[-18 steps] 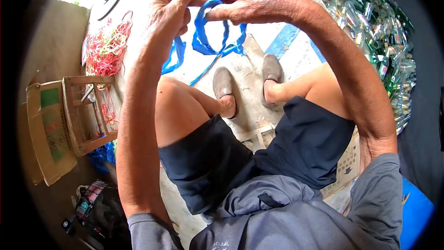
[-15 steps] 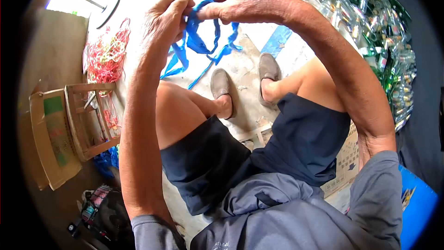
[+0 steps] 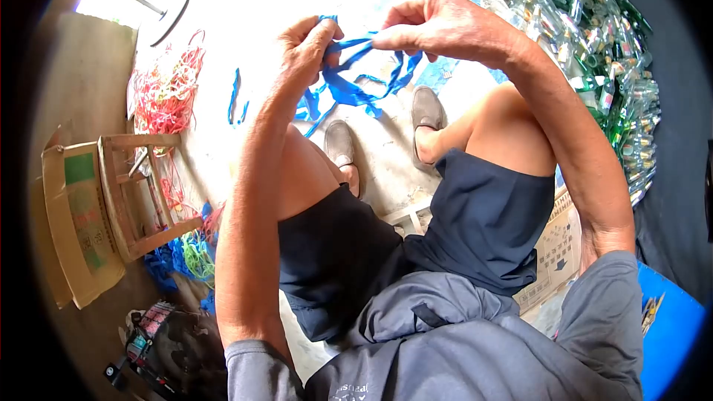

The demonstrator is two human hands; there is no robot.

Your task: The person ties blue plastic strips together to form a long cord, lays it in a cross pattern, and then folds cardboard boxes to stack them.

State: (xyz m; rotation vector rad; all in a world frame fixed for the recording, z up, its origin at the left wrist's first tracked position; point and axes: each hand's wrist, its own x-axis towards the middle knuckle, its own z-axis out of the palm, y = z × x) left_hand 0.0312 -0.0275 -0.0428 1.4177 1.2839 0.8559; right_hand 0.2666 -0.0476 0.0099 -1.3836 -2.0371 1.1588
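A twisted strip of blue plastic (image 3: 349, 93) is held between my two hands in front of my knees. My left hand (image 3: 308, 48) is closed on it, with a short bit showing above the fingers. Thumb and fingertips of my right hand (image 3: 438, 26) pinch another part of the same strip, pulled fairly straight between the hands. A loop and loose ends hang below, over the floor near my shoes. Whether there is a knot under my left fingers is hidden.
Many glass bottles (image 3: 594, 52) are heaped at the right. At the left are tangled red string (image 3: 167, 89), a wooden frame (image 3: 152, 240) and a cardboard box (image 3: 111, 271). Blue and green strands (image 3: 197, 252) lie below the frame. A blue panel (image 3: 679, 327) is at lower right.
My hands have moved apart and a little to the right and down. The blue strip now stretches between them, its loop wider. Blue scraps and strands at the left have come into view.
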